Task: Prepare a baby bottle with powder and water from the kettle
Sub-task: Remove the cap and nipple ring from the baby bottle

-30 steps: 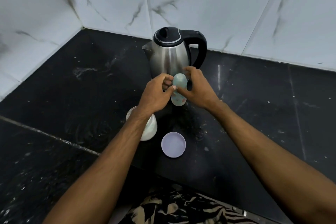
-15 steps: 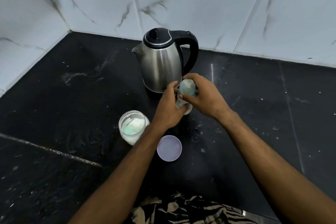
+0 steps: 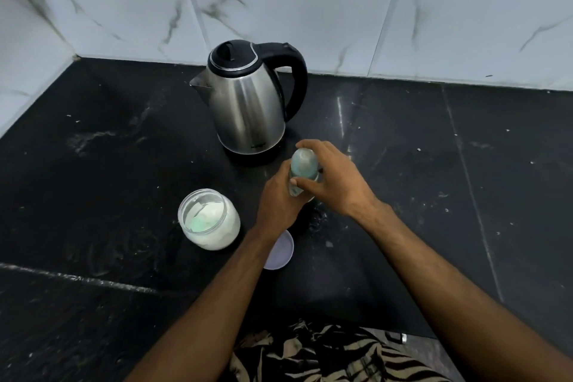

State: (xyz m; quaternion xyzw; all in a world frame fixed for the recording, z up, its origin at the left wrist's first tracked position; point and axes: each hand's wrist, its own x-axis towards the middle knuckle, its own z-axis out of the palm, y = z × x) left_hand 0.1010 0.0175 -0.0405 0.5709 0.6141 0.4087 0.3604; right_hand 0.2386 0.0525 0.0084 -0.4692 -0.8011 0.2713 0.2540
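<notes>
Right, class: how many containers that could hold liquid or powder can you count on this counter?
3: the kettle at the back, the open powder jar front left, and the baby bottle gripped by both hands. None appears hidden.

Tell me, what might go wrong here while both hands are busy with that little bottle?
The open powder jar stands right beside the left forearm, so a careless move of that arm could knock it and spill powder. The left hand grips the baby bottle low and the right hand grips its top; a hard twist might make it slip. The kettle stands close behind, and a jerking hand could bump it.
</notes>
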